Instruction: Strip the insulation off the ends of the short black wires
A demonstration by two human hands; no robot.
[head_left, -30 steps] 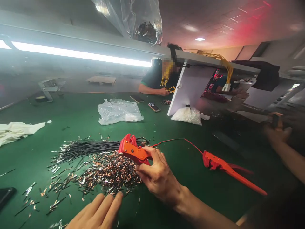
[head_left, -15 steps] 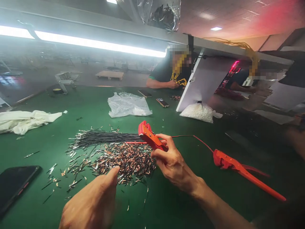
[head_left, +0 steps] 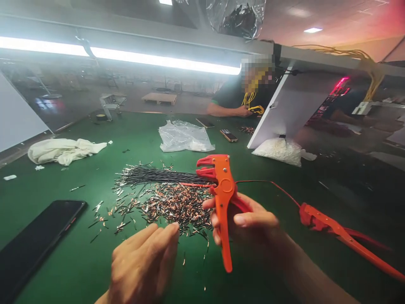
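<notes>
My right hand (head_left: pixel 253 219) is wrapped round the handles of an orange-and-red wire stripper (head_left: pixel 225 185), held upright with its jaws pointing left. Its jaws are in front of the right end of a bundle of thin black wires (head_left: pixel 161 175), whose silvery ends fan out at the left. Below the bundle lies a heap of short wire scraps (head_left: pixel 180 204), black and copper-coloured. My left hand (head_left: pixel 142 257) is closed near the front of that heap, thumb against the fingers; whatever it may hold is hidden. A second wire stripper (head_left: pixel 341 236) rests on the green table at the right.
A black phone (head_left: pixel 41 245) lies at left, with a cream cloth (head_left: pixel 66 151) behind it. Farther back are a clear plastic bag (head_left: pixel 186 136), a phone (head_left: pixel 228 135) and a tied white bag (head_left: pixel 280 150) by a panel. Across the table a person (head_left: pixel 229 99) handles yellow wires.
My right hand has turned the wire stripper from a leaning position to upright, jaws left. My left fingers have curled in. The view has swung left, so everything sits farther right.
</notes>
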